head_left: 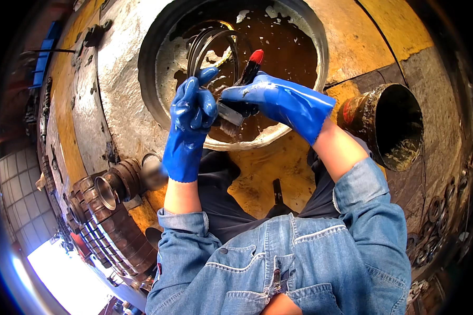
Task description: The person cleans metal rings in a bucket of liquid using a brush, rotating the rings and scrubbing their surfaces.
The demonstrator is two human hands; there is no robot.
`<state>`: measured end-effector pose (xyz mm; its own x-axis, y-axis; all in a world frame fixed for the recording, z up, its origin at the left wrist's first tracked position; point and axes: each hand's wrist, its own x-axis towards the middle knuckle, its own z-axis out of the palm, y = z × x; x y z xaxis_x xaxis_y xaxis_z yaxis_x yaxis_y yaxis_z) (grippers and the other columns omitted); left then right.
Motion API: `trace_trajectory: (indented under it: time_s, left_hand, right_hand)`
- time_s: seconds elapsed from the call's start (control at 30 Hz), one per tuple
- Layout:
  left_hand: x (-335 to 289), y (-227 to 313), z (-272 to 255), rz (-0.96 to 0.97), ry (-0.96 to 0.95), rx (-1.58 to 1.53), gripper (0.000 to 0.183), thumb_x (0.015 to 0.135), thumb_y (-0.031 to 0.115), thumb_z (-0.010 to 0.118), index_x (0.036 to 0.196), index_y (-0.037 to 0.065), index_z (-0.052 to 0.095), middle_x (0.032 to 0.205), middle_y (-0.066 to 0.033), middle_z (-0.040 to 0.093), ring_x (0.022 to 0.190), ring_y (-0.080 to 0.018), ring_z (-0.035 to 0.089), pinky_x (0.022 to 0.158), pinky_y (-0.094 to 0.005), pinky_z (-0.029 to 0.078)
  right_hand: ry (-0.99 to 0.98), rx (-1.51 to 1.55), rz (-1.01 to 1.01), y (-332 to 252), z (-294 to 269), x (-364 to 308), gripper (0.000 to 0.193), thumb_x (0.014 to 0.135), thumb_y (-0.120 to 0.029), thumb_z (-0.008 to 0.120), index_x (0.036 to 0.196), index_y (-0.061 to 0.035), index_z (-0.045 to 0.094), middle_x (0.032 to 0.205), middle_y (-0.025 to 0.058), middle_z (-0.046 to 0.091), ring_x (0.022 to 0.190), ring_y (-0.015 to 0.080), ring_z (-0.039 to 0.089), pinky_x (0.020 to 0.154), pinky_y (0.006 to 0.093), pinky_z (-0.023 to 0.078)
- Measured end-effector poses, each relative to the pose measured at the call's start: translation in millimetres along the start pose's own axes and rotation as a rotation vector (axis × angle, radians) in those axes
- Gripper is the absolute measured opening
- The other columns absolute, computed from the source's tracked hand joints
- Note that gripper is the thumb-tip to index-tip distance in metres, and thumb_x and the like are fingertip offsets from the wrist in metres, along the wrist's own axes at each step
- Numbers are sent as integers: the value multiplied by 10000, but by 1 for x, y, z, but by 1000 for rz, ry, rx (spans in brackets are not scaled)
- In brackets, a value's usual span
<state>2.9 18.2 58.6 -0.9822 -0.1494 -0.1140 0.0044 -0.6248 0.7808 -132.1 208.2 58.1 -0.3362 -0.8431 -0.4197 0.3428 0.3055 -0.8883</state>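
My left hand [191, 113], in a blue rubber glove, is closed around several thin dark metal rings [196, 50]. The rings stand up from its fingers over a round basin [151, 73] of brown, foamy liquid [284, 50]. My right hand [278, 96], gloved the same way, grips a brush [250, 68] with a black, red-tipped handle. The brush's pale ferrule and bristles point down, close beside my left fingers. Whether the bristles touch a ring is hidden by the gloves. Both hands are above the near half of the basin.
A wide, dirty metal cylinder [355, 118] lies on its side to the right. Several brown metal sleeves [125, 176] and stacked rings stand at the left. More small rings [435, 209] lie at the far right. Worn metal sheets and yellow boards surround the basin.
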Motion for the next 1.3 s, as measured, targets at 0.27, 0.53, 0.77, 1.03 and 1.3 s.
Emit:
trace_trajectory:
  time_s: [0.27, 0.53, 0.77, 1.03, 1.3]
  left_hand:
    - [21, -22, 25, -172, -62, 101, 571, 1078, 387, 585, 1434, -58, 573, 644, -70, 662, 363, -54, 358, 404, -233, 320]
    - [19, -53, 12, -395, 309, -35, 439, 1089, 250, 551, 1484, 60, 563, 772, 29, 619, 544, -50, 480, 704, -326, 510]
    - [1, -49, -43, -399, 446, 210, 316, 998, 102, 659, 1278, -39, 622, 1099, -160, 760, 884, -221, 725, 834, -322, 614]
    - [20, -57, -67, -382, 106, 1926, 200, 877, 97, 640, 1017, 65, 779, 1111, -210, 747, 1070, -341, 725, 928, -398, 576]
    - [40, -62, -62, -396, -571, 2569, 245, 882, 174, 618, 976, 21, 785, 1019, -234, 754, 1012, -395, 725, 823, -470, 590]
  right_hand:
    - [598, -771, 337, 34, -43, 38, 356, 895, -458, 652, 1010, -151, 791, 921, 93, 784, 905, 323, 753, 832, 373, 609]
    - [730, -980, 326, -30, -63, -11, 408, 896, -451, 608, 1084, -143, 798, 1039, 126, 786, 1016, 348, 743, 889, 436, 598]
    - [700, -914, 210, -34, -67, -18, 401, 876, -468, 625, 1031, -133, 779, 1089, 123, 779, 1028, 358, 727, 889, 446, 580]
    - [639, -818, 184, -47, -65, -22, 377, 875, -443, 613, 1024, -135, 771, 1071, 123, 777, 1017, 384, 725, 892, 451, 579]
    - [602, -843, 129, -45, -65, -11, 355, 864, -403, 628, 1024, -126, 781, 1054, 92, 775, 1001, 315, 738, 880, 362, 602]
